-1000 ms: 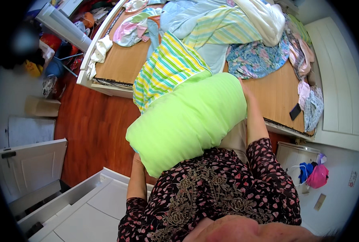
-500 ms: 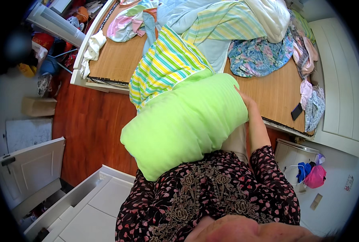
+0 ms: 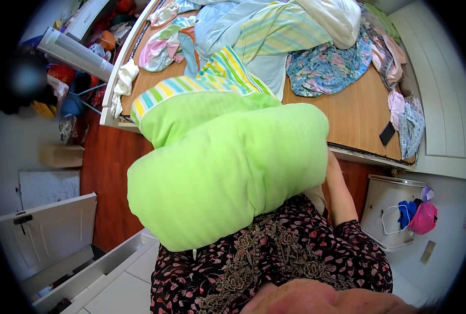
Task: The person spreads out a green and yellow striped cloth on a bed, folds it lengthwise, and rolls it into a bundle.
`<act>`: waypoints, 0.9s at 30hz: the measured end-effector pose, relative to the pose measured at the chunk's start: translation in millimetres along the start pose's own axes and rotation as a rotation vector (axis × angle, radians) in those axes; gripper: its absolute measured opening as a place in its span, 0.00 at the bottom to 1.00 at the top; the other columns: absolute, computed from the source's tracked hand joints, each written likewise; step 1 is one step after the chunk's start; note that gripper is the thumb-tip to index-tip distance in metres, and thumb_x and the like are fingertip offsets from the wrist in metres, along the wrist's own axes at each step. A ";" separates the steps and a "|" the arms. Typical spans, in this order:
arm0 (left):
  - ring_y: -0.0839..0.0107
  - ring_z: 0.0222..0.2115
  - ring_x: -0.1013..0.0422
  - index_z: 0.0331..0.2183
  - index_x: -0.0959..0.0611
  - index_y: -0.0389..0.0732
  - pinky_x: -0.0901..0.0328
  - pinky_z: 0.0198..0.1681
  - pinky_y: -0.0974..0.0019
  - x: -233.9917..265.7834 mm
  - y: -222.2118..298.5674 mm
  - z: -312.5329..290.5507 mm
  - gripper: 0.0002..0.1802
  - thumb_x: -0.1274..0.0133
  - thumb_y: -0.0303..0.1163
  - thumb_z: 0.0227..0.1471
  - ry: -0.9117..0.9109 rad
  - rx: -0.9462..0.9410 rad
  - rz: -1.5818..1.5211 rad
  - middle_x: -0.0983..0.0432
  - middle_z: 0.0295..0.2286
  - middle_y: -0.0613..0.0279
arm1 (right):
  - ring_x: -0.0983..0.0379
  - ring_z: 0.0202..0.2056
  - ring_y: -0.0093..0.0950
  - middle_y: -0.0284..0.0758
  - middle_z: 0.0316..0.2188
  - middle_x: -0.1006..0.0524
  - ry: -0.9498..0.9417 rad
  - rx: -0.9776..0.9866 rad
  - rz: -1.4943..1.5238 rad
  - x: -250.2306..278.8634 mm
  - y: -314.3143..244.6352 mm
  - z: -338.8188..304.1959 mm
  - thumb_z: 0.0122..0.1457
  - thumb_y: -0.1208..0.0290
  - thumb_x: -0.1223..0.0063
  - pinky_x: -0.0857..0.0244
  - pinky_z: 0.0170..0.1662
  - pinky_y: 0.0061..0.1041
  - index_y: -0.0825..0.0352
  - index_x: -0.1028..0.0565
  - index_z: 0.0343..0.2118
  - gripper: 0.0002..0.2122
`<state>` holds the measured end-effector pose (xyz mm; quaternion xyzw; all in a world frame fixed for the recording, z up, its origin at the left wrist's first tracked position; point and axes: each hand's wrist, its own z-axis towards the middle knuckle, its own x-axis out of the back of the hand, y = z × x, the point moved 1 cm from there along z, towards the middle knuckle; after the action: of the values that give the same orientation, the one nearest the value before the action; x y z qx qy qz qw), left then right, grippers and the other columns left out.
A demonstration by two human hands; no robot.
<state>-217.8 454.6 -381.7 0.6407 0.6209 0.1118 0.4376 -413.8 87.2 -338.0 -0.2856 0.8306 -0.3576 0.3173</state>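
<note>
A thick light-green quilt (image 3: pixel 228 172) is bundled into a fat roll against the front of my body. Its other face has yellow, green, teal and white stripes, showing at a flap (image 3: pixel 183 89) that reaches the bed's near edge. My right forearm (image 3: pixel 343 196) rises along the right end of the roll, and the hand is hidden behind the quilt, so its fingers do not show. Nothing of my left hand or forearm is visible; the roll covers that side.
A bed with a wooden board (image 3: pixel 348 118) lies ahead, bearing a floral cloth (image 3: pixel 327 70), pale blue bedding (image 3: pixel 217 31) and a black phone (image 3: pixel 387 134). A small white cabinet (image 3: pixel 382 209) stands at right. An open white door panel (image 3: pixel 60 230) and drawer unit (image 3: pixel 120 282) are at left.
The rolled quilt has shifted left and toward me, and its striped flap has turned over to show more green. My right hand has gone out of sight behind the roll.
</note>
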 end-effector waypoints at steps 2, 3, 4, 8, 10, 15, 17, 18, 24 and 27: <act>0.61 0.52 0.38 0.58 0.41 0.40 0.41 0.54 0.55 -13.3 -0.9 28.3 0.37 0.64 0.57 0.58 -0.023 0.013 -0.029 0.36 0.53 0.56 | 0.29 0.44 0.26 0.40 0.47 0.28 0.054 0.093 -0.045 15.4 -19.8 -22.5 0.62 0.50 0.59 0.33 0.44 0.25 0.70 0.35 0.54 0.27; 0.61 0.52 0.38 0.58 0.41 0.40 0.41 0.54 0.55 -18.1 -1.3 38.8 0.37 0.64 0.58 0.58 -0.024 0.018 -0.047 0.36 0.53 0.56 | 0.29 0.43 0.26 0.40 0.47 0.28 0.070 0.127 -0.072 22.5 -28.1 -30.9 0.62 0.51 0.59 0.33 0.44 0.25 0.70 0.35 0.54 0.27; 0.61 0.52 0.38 0.58 0.41 0.40 0.41 0.54 0.55 -22.6 -1.1 49.1 0.37 0.64 0.58 0.58 -0.026 0.018 -0.071 0.36 0.53 0.56 | 0.29 0.43 0.26 0.40 0.47 0.28 0.083 0.148 -0.095 28.8 -35.2 -36.8 0.62 0.51 0.60 0.33 0.44 0.25 0.70 0.34 0.54 0.27; 0.61 0.52 0.38 0.58 0.41 0.40 0.41 0.54 0.55 -59.2 -15.4 94.2 0.37 0.65 0.58 0.58 -0.091 0.097 -0.164 0.37 0.53 0.56 | 0.29 0.43 0.26 0.41 0.47 0.28 0.244 0.267 -0.181 72.7 -57.7 -99.9 0.62 0.51 0.60 0.32 0.44 0.25 0.70 0.34 0.53 0.26; 0.61 0.52 0.38 0.58 0.41 0.40 0.41 0.54 0.55 -74.2 -23.3 109.6 0.37 0.65 0.58 0.58 -0.118 0.134 -0.216 0.37 0.53 0.56 | 0.29 0.43 0.26 0.41 0.47 0.28 0.323 0.295 -0.207 90.1 -60.3 -134.8 0.63 0.52 0.60 0.32 0.43 0.25 0.71 0.34 0.53 0.26; 0.61 0.51 0.38 0.58 0.41 0.40 0.41 0.54 0.55 -84.0 -31.8 125.8 0.37 0.65 0.58 0.58 -0.171 0.184 -0.345 0.37 0.53 0.56 | 0.29 0.42 0.27 0.42 0.47 0.28 0.470 0.300 -0.243 116.6 -39.1 -200.2 0.63 0.53 0.61 0.32 0.43 0.25 0.71 0.34 0.53 0.25; 0.61 0.51 0.38 0.58 0.41 0.40 0.41 0.54 0.55 -82.1 -33.5 128.1 0.38 0.65 0.59 0.58 -0.206 0.205 -0.386 0.37 0.53 0.56 | 0.29 0.42 0.27 0.42 0.46 0.28 0.513 0.294 -0.250 122.6 -27.7 -209.4 0.63 0.53 0.61 0.32 0.43 0.25 0.71 0.34 0.53 0.25; 0.61 0.51 0.38 0.58 0.41 0.40 0.41 0.54 0.55 -78.9 -34.7 127.3 0.38 0.65 0.59 0.58 -0.222 0.217 -0.411 0.37 0.53 0.56 | 0.29 0.42 0.27 0.42 0.46 0.28 0.528 0.282 -0.253 124.3 -21.5 -210.1 0.63 0.53 0.61 0.32 0.42 0.25 0.71 0.34 0.53 0.25; 0.61 0.51 0.37 0.58 0.41 0.40 0.41 0.54 0.55 -17.2 -22.7 108.0 0.38 0.65 0.59 0.58 -0.369 0.270 -0.542 0.37 0.53 0.56 | 0.28 0.41 0.27 0.41 0.44 0.26 0.500 0.075 -0.286 98.1 8.0 -148.3 0.62 0.53 0.57 0.32 0.41 0.25 0.73 0.32 0.51 0.25; 0.61 0.51 0.37 0.58 0.41 0.40 0.41 0.54 0.55 16.9 -2.0 88.2 0.38 0.66 0.59 0.57 -0.372 0.227 -0.429 0.37 0.53 0.56 | 0.28 0.39 0.25 0.39 0.41 0.25 0.435 -0.064 -0.187 99.8 22.3 -114.3 0.58 0.51 0.51 0.33 0.40 0.24 0.75 0.31 0.49 0.28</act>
<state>-155.2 432.2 -442.1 0.5494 0.6596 -0.1725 0.4830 -566.3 77.3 -325.5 -0.2871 0.8603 -0.4121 0.0870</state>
